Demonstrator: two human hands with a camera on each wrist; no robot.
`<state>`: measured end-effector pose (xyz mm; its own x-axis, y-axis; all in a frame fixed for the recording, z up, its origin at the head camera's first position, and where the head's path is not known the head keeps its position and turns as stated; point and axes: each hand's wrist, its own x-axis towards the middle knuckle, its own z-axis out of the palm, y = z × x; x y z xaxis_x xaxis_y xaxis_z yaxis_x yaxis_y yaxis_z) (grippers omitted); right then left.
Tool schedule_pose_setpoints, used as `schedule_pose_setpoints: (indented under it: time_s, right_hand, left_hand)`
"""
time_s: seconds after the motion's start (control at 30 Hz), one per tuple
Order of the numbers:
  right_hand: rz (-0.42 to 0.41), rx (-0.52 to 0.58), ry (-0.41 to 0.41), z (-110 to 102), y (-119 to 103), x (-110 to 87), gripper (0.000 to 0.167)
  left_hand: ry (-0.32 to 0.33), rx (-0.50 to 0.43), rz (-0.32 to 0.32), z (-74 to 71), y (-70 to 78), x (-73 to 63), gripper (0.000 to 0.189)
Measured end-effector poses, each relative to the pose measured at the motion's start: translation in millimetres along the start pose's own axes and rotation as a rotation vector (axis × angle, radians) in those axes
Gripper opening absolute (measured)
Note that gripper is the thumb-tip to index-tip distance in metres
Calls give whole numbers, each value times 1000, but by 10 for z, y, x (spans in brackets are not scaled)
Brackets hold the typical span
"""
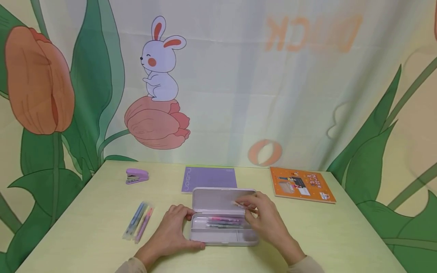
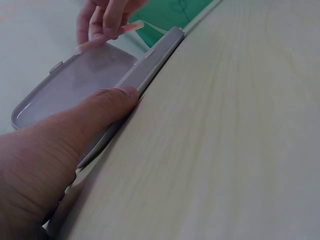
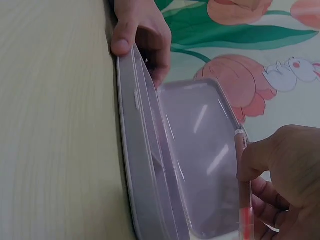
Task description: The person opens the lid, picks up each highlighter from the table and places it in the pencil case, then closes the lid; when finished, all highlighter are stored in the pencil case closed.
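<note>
A pale grey-lilac pencil case (image 1: 214,236) lies unfolded on the table, its lid (image 1: 211,201) tipped back. My left hand (image 1: 172,232) grips the case's left end, with the thumb along the front edge, as the left wrist view also shows. Several pens (image 1: 223,223), one with a pink part, rest in the rear compartment. Above the right part of the case, my right hand (image 1: 268,220) pinches a slim pen (image 3: 244,195) between thumb and fingers. That pen has a reddish barrel, a pale end and an orange-red part under clear plastic.
Left of the case lie several pens (image 1: 139,222) side by side. Farther back stands a purple stapler (image 1: 137,176). A purple notebook (image 1: 211,179) lies behind the lid, and an orange booklet (image 1: 302,185) sits at the back right. A printed curtain (image 1: 218,94) hangs behind the table.
</note>
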<state>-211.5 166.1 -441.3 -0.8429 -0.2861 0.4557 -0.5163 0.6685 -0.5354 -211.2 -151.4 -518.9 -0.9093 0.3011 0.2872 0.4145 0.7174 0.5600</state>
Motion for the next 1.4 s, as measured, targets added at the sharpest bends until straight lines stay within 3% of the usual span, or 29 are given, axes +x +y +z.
schedule_pose_setpoints:
  time_s: [0.2,0.37,0.53,0.77,1.07,1.4]
  right_hand:
    - [-89,-37,-49,215,-134,46,39]
    - [-80,-50,-98,299,-198,56,36]
    - [-74,-75,-90,261,-190,43,36]
    - [-53,-75,-6,72,-77,-20,37]
    - [54,-44,13,-173,204,-189,37]
    - [242,154,-133,-190,534,-384,48]
  left_hand:
    - [8,6,22,23,-5,14,97]
    - [21,7,57,61,4,39,96]
    - [18,8,63,55,26,45,97]
    - [7,23,43,21,25,33,98]
    - [1,21,3,5,5,-2,98]
    - [-9,10,-18,-18,13,-7,100]
